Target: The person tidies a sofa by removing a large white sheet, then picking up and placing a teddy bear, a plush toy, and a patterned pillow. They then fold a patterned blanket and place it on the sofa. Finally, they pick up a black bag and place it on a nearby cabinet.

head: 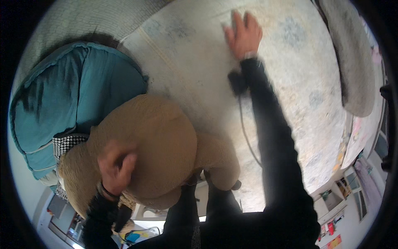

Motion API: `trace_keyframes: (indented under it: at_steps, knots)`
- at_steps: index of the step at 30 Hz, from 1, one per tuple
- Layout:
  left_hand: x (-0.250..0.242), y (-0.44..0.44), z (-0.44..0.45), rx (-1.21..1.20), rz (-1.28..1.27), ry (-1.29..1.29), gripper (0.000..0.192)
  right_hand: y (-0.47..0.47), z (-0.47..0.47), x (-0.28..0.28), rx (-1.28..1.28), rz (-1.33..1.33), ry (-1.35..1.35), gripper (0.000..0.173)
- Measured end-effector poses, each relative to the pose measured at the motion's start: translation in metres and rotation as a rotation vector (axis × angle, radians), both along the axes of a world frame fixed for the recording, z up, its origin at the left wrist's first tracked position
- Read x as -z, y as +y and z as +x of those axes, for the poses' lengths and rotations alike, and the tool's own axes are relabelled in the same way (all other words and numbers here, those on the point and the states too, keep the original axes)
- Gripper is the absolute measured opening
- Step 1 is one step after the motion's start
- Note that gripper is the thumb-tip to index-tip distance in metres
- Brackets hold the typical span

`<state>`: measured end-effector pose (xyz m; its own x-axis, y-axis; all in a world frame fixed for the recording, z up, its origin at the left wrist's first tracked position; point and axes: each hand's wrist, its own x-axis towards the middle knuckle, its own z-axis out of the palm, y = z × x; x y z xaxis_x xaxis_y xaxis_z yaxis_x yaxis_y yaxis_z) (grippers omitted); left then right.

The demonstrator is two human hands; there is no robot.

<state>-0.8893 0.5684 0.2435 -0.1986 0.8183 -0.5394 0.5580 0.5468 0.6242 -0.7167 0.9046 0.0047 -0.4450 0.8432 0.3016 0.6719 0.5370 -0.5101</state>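
A large brown plush toy [158, 137] lies on the bed, near my legs. My left hand [116, 168] is over the plush toy's left part, slightly blurred, with thumb and fingers apart; whether it touches the plush cannot be told. At the upper middle, my right hand [244, 35] reaches over the pale patterned bed cover [192, 62] with its fingers spread and nothing in them. A dark device with a cable [238, 83] is at my right wrist. Beside the plush toy, at the left, are a teal cushion [102, 84] and a houndstooth-patterned cloth [68, 144].
A grey rolled or folded textile [354, 62] runs along the right side of the bed. The textured, light quilted surface [77, 21] borders the bed at the upper left. Shelves [334, 199] stand at the lower right. A blue item [133, 238] is near the lower left.
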Motion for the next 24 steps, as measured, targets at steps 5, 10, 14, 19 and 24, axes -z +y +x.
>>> trace_keyframes:
  at_steps: [5,10,14,19,24]
  knots:
    - [0.073,0.084,-0.005,0.16,0.171,0.322,0.053,-0.071,-0.017,-0.001,-0.15,-0.037,-0.338,0.053]
    - [0.171,0.122,-0.014,0.037,0.26,0.301,0.069,0.02,-0.073,0.041,-0.219,0.275,-0.116,0.048]
    - [0.233,0.17,-0.031,-0.042,0.34,0.693,0.068,0.058,-0.094,0.018,-0.296,0.153,-0.121,0.046]
    - [0.262,0.19,-0.074,-0.239,0.47,0.851,0.061,0.071,-0.086,0.003,-0.275,0.178,-0.189,0.042]
    - [0.282,0.19,-0.092,-0.297,0.56,0.868,0.054,0.095,-0.074,0.017,-0.342,0.335,-0.033,0.029]
